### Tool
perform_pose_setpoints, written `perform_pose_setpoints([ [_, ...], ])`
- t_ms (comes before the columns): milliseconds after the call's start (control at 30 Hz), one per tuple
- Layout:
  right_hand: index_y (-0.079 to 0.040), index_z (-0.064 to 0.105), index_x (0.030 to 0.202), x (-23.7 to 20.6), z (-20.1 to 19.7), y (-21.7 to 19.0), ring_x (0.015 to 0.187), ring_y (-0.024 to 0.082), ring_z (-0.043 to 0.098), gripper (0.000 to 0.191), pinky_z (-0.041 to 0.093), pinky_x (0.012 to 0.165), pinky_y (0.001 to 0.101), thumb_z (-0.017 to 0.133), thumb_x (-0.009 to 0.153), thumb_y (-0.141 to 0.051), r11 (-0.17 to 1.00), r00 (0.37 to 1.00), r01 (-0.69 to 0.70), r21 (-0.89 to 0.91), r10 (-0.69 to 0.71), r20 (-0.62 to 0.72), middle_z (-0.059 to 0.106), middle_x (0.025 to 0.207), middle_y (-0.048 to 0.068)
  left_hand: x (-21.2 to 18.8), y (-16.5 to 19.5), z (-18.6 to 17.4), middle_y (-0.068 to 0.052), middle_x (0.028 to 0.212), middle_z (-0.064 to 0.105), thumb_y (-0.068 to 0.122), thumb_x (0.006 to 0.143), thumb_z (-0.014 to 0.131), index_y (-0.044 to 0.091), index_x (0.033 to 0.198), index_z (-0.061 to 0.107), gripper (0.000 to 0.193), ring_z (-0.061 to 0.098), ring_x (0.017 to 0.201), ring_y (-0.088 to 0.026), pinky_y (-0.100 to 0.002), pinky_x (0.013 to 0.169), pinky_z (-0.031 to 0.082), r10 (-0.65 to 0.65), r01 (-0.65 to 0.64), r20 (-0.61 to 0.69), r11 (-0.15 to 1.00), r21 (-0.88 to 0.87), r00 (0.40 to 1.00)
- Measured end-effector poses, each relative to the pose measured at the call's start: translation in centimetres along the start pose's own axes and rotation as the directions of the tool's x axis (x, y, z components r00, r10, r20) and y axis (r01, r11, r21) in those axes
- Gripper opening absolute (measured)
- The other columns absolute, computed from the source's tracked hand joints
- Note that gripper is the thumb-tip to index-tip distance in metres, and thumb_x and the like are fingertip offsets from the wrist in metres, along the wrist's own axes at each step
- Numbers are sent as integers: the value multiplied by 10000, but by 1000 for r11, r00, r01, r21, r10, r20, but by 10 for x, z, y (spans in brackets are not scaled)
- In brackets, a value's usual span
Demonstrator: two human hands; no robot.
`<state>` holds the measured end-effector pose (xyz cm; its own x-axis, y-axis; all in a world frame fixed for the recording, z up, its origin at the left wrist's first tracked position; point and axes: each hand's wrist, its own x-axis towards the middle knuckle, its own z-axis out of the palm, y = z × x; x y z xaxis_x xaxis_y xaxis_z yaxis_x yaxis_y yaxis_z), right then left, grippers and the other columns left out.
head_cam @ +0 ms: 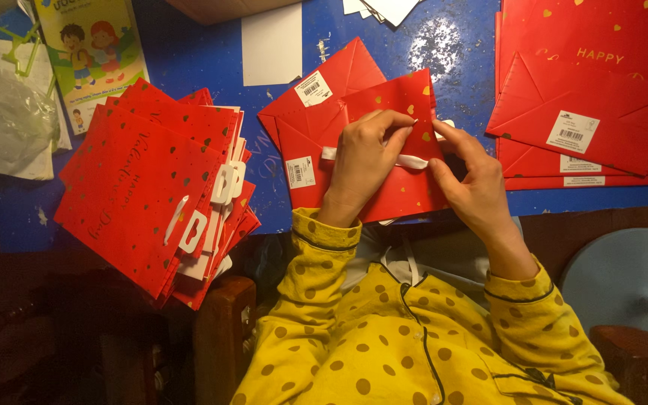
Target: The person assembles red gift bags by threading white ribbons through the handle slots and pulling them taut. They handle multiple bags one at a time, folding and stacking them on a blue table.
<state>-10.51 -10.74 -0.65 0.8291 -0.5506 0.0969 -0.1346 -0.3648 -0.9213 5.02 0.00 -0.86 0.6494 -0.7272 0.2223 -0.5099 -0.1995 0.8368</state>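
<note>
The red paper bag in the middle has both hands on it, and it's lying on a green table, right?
Not quite. Both hands, left hand and right hand, are on the red paper bag with its white ribbon handle, but the table is blue, not green. The head view shows it.

hands hold red gift bag
</note>
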Motion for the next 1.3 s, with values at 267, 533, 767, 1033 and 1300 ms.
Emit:
perform_pose_setpoints([
  [267, -75, 611, 1417, -2, 0, 6, 1179, 281, 687, 468, 434, 1170, 402, 643, 959, 21, 988, 993, 118, -97, -119, -3, 702, 1230, 149, 7, -6, -1, -115, 930, 718, 76, 926, 698, 49, 993, 685, 73, 714, 882, -311, -397, 779, 556, 179, -183, 42, 977, 106, 983],
  [533, -30, 619, 1327, 7, -9, 2, 1157, 223, 664, 366, 541, 927, 308, 568, 965, -41, 993, 997, 3, 120, -11, 71, 625, 1343, 131, 19, -37, 15, -67, 902, 764, 124, 903, 767, 25, 994, 660, 172, 764, 847, -144, -283, 763, 610, -114, 162, 172, 941, -298, 978],
  [767, -21, 714, 1146, 28, -1, 14, 894, 181, 726, 147, 552, 782, 285, 675, 1005, -13, 995, 997, 27, -99, -33, -62, 735, 1184, 106, 17, -47, 21, -55, 873, 769, 130, 897, 778, 17, 954, 688, 155, 743, 811, -101, -262, 734, 600, -207, 269, 214, 909, -319, 955],
  [1033, -50, 720, 1168, 27, 11, 11, 833, 241, 699, 193, 530, 728, 352, 739, 976, -63, 956, 983, 69, -284, -114, -142, 694, 1030, 105, 14, -44, 20, -54, 902, 779, 154, 912, 772, 25, 973, 691, 164, 767, 857, -115, -272, 771, 615, -157, 215, 191, 917, -335, 969],
  [1300, -38, 755, 1062, 30, 13, 9, 793, 230, 688, 101, 530, 689, 341, 733, 964, -32, 950, 983, 32, -312, -86, -162, 699, 996, 99, 14, -37, 19, -50, 889, 782, 173, 903, 778, 44, 976, 695, 170, 771, 823, -114, -268, 740, 606, -151, 191, 169, 948, -256, 974],
])
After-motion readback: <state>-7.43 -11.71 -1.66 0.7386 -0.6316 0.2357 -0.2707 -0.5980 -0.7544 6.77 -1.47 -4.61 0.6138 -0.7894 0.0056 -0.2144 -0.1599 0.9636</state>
